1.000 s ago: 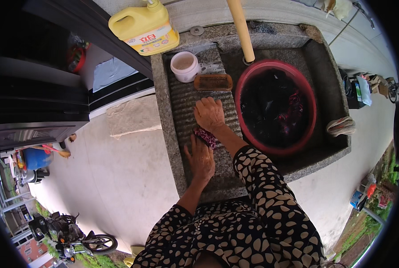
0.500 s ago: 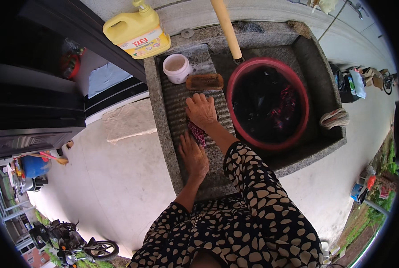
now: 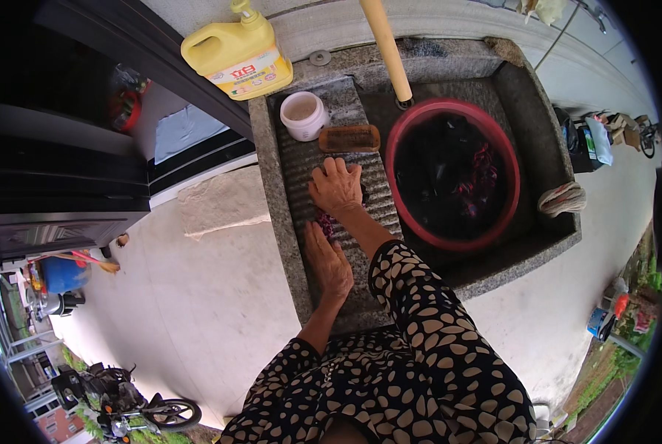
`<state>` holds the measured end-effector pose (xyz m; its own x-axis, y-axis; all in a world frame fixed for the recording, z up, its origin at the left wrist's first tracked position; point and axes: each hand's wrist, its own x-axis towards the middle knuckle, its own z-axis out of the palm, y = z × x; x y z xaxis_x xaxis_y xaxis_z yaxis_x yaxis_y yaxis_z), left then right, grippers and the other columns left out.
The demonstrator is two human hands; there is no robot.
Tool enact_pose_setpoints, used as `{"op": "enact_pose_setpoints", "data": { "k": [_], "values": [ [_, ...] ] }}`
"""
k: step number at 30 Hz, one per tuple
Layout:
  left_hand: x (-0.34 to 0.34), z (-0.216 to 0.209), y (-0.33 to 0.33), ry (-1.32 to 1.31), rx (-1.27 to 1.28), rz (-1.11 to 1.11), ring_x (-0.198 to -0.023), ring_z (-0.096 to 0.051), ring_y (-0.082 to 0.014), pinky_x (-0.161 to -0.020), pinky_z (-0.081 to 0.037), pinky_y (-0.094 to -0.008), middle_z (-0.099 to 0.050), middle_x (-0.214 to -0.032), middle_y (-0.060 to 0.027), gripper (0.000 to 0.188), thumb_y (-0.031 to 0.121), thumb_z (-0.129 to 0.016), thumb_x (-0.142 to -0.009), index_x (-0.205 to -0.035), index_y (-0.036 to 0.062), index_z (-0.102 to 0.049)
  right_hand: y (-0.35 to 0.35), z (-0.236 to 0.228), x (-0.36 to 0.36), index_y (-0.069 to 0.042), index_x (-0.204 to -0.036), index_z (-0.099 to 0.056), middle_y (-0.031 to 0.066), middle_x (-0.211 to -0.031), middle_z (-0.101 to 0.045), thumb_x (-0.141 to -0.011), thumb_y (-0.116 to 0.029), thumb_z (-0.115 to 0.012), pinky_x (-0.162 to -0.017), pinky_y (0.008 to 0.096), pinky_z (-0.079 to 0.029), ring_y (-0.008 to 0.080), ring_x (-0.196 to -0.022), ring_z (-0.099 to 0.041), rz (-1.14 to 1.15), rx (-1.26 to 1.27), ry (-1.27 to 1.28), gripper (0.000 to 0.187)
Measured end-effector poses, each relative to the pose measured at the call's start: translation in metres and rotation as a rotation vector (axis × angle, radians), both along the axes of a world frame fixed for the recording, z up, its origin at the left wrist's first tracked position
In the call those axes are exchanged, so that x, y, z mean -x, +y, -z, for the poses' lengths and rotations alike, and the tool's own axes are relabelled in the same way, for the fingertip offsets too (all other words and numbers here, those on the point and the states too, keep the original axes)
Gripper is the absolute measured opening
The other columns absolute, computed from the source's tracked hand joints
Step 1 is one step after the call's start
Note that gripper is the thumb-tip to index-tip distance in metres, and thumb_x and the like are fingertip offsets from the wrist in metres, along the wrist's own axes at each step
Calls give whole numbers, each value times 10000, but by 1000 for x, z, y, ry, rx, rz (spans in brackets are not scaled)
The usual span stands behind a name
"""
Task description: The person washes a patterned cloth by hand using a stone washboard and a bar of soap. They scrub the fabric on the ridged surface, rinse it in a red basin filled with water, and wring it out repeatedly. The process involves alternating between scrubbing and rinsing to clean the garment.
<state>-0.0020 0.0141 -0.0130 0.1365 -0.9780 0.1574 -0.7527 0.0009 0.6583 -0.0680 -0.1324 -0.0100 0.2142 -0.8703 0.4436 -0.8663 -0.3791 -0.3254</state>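
Note:
A small piece of pink-and-black patterned cloth (image 3: pixel 326 222) lies bunched on the ridged stone washboard (image 3: pixel 381 194), mostly covered by my hands. My right hand (image 3: pixel 336 185) presses down on its far part, fingers bent over it; the cloth under the palm is hidden. Nearer to me, my left hand (image 3: pixel 331 265) rests with fingers stretched flat and close together, its fingertips against the cloth's near end. Just beyond the right fingertips lies a brown wooden scrubbing brush (image 3: pixel 349 138), bristles up. A pale pink jar (image 3: pixel 303 117) without a lid stands behind the brush.
Right of the washboard, a red basin (image 3: pixel 515 185) of dark water and soaking laundry (image 3: pixel 449 170) sits in the stone sink (image 3: pixel 520 259). A yellow detergent jug (image 3: pixel 238 55) stands at the far left corner. Above the sink hangs a yellowish pipe (image 3: pixel 386 52); a rag (image 3: pixel 562 198) drapes the right rim.
My right hand has shifted slightly along the washboard, and less of the cloth shows between my hands. The whole view has drifted a little, moving the sink rightward in the picture.

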Motion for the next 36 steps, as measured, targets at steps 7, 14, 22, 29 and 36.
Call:
{"op": "enact_pose_setpoints", "data": {
  "k": [7,14,22,29,36],
  "values": [
    [-13,-9,4,124,-39,-28,-1366,-255,-375,-1091,-268,-441,-212,-1491,-216,516,254,-306,-1028,-1455,-8,-184,115,-18,52,-132,-694,-568,44,-809,-467,-689,-173,-693,-644,400,-346,233,-820,-491,-374,-303,-100,132],
    [-2,-19,3,270,-70,-81,-1351,-261,-408,-1087,-258,-476,-216,-1474,-260,607,381,-293,-1016,-1451,-28,-184,-3,0,-5,-102,-819,-620,67,-828,-506,-767,-241,-673,-575,405,-390,265,-840,-515,-171,-66,5,157],
    [-13,-22,4,342,-7,-53,-1371,-207,-413,-1100,-209,-482,-162,-1496,-260,711,497,-280,-989,-1468,-11,-146,113,-15,43,-110,-700,-591,50,-703,-458,-682,-234,-706,-544,354,-425,216,-698,-533,-422,-188,66,169],
    [-3,-23,3,363,7,-66,-1371,-205,-406,-1095,-210,-483,-170,-1490,-255,731,504,-304,-981,-1467,-19,-143,19,-8,-23,-138,-969,-601,65,-951,-503,-708,-213,-676,-619,368,-444,228,-890,-526,-290,-215,142,282],
    [-16,-21,4,342,68,-25,-1353,-217,-424,-1083,-218,-503,-171,-1480,-271,695,443,-356,-984,-1453,-36,-170,103,-15,62,-146,-752,-640,36,-784,-477,-684,-284,-730,-586,346,-454,243,-854,-520,-490,-258,-19,178]
  ]
}}
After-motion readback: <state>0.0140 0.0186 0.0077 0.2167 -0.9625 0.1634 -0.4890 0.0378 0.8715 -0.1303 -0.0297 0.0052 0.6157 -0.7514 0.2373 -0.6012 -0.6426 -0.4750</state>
